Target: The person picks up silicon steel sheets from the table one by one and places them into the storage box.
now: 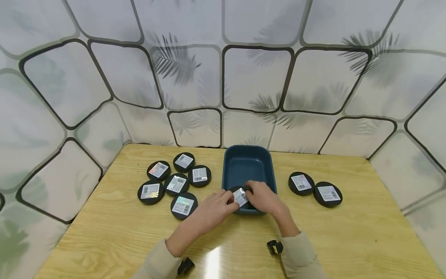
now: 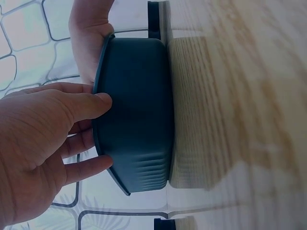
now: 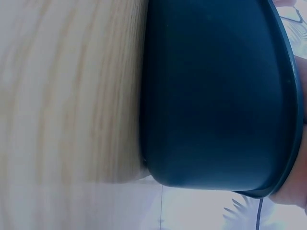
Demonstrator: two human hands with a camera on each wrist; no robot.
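Note:
A flat round black case [image 1: 240,197] with a white barcode label is held over the front end of a dark blue plastic bin [image 1: 248,150]. My left hand [image 1: 215,211] grips its left edge with thumb and fingers. From the other side my right hand [image 1: 263,197] pinches the case, its fingers covering the right edge. In the left wrist view, my left hand [image 2: 45,129] is at the rim of the bin [image 2: 136,110], thumb overlapping the outer wall. The bin's wall [image 3: 216,105] fills much of the right wrist view and hides most of that hand.
Several similar black cases [image 1: 176,183] lie label up in a loose group left of the bin. To its right, two more cases, one nearer [image 1: 301,183] and one farther out [image 1: 328,194], lie side by side. A patterned curtain [image 1: 258,81] stands behind the wooden table [image 1: 362,232].

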